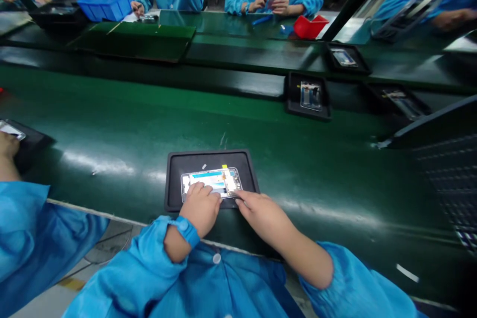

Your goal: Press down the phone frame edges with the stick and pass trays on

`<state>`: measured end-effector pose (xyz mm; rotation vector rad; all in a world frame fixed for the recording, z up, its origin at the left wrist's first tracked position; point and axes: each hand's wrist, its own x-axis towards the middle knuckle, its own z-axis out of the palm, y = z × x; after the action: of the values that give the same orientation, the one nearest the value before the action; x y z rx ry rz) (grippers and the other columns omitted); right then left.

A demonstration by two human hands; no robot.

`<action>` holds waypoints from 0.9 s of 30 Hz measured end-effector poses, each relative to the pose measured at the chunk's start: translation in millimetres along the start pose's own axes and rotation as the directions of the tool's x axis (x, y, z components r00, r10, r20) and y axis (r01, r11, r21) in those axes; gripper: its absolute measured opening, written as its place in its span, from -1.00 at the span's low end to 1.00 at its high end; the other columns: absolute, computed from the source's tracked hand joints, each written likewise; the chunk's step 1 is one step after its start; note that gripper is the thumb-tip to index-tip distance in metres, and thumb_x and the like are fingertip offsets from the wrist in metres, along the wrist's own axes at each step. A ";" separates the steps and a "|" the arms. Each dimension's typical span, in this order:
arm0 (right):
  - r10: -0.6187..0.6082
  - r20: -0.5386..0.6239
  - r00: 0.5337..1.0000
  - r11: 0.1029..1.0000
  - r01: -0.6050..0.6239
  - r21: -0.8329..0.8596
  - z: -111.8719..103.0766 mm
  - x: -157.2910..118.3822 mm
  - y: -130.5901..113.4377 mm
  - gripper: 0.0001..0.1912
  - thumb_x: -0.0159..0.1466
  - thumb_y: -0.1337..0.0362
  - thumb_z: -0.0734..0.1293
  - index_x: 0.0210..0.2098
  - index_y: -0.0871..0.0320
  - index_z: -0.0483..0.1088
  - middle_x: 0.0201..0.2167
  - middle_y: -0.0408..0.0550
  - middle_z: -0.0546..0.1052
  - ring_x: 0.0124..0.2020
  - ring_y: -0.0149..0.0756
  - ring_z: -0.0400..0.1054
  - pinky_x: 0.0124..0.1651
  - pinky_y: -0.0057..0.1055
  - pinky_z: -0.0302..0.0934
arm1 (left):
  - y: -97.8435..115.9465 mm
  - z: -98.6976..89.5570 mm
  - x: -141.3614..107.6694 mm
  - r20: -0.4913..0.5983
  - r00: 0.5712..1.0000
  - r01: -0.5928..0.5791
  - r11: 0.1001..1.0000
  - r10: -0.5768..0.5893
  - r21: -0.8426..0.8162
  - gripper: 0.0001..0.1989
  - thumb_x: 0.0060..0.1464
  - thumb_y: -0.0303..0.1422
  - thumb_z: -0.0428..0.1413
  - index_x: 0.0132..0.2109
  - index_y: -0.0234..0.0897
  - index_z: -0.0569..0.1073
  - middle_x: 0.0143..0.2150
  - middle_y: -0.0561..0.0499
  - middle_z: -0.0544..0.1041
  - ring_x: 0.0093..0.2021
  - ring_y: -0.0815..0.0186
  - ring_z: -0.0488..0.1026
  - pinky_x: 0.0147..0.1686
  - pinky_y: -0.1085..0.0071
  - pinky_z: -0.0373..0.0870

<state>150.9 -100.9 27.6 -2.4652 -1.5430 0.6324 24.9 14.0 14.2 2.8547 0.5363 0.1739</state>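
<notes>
An opened smartphone (208,178) with its inner parts showing lies in a black tray (173,159) on the green bench in front of me. My left hand (202,208) rests over its near edge, fingers bent onto the phone and holding it against the tray. At the phone's right end, my right hand (261,213) has thumb and forefinger pinched together over the circuit board; whatever sits between the tips is too small or hidden to make out. A yellow tab (224,166) sticks up at the phone's far edge. Behind it, a small white strip (204,166) lies in the tray.
Further black trays with phones, one a tray (292,104), stand at the back right. A co-worker's hand (8,146) handles a phone at left. Across the bench are a blue bin (106,7), a red bin (309,27) and several co-workers. A white strip (407,273) lies at right.
</notes>
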 end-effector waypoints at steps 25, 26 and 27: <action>0.340 0.377 0.862 0.448 -0.501 0.741 -7.9 10.0 -8.3 -0.72 0.11 0.23 0.18 -0.19 0.14 0.32 -0.69 -0.27 0.33 -0.71 -0.46 0.22 -0.68 -0.57 0.06 | 6.5 7.1 -0.6 -0.101 0.993 -0.079 0.980 0.061 -0.182 -0.76 0.10 -0.42 -0.13 -0.34 -0.26 0.43 -0.47 0.02 0.43 -0.30 0.30 0.32 -0.02 0.17 0.20; 0.340 0.404 0.850 0.407 -0.520 0.751 -7.6 10.9 -8.7 -0.70 0.11 0.22 0.18 -0.16 0.14 0.30 -0.73 -0.30 0.28 -0.75 -0.49 0.16 -0.72 -0.59 0.00 | 8.4 8.7 -0.7 -0.131 0.989 -0.085 0.983 0.064 -0.161 -0.76 0.10 -0.43 -0.13 -0.35 -0.26 0.42 -0.48 0.02 0.42 -0.30 0.30 0.32 -0.02 0.17 0.20; 0.343 0.413 0.844 0.376 -0.526 0.763 -7.2 12.0 -8.7 -0.67 0.11 0.22 0.19 -0.13 0.15 0.29 -0.74 -0.31 0.25 -0.78 -0.50 0.12 -0.74 -0.60 -0.04 | 10.1 10.5 -0.9 -0.162 0.985 -0.083 0.987 0.061 -0.135 -0.76 0.09 -0.44 -0.13 -0.37 -0.26 0.42 -0.49 0.02 0.41 -0.30 0.30 0.32 -0.02 0.16 0.19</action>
<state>151.4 -85.8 34.0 -1.9397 -0.2865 1.3525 29.2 2.4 6.4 2.7376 0.4313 0.4355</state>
